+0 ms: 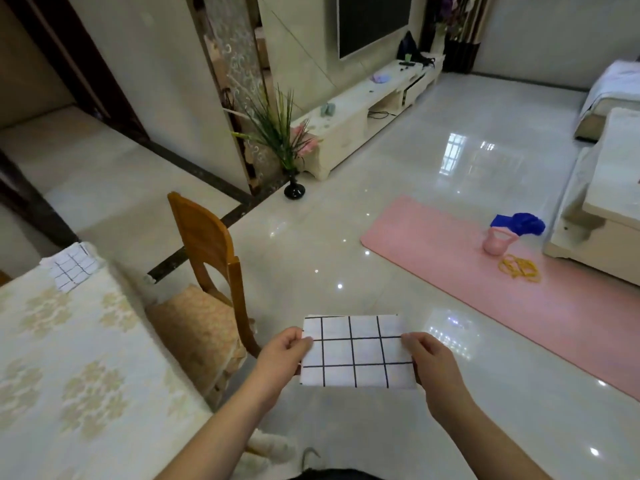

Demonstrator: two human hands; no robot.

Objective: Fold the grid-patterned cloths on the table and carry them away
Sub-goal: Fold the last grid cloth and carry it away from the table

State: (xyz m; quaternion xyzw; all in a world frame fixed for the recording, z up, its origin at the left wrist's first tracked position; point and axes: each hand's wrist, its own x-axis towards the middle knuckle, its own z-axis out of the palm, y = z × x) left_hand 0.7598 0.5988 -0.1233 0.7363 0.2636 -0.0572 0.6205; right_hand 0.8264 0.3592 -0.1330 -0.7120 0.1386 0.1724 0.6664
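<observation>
At the lower centre of the frame a folded grid cloth (358,351) is held flat in the air above the shiny floor. The left hand (282,355) pinches its left edge, and the right hand (431,360) pinches its right edge. At the left stands the table (69,358), with a second grid cloth (71,268) on its far corner. A wooden chair (207,271) stands just beside the table. At the right a pink mat (519,306) lies on the floor, bearing a pink kettlebell (497,242).
</observation>
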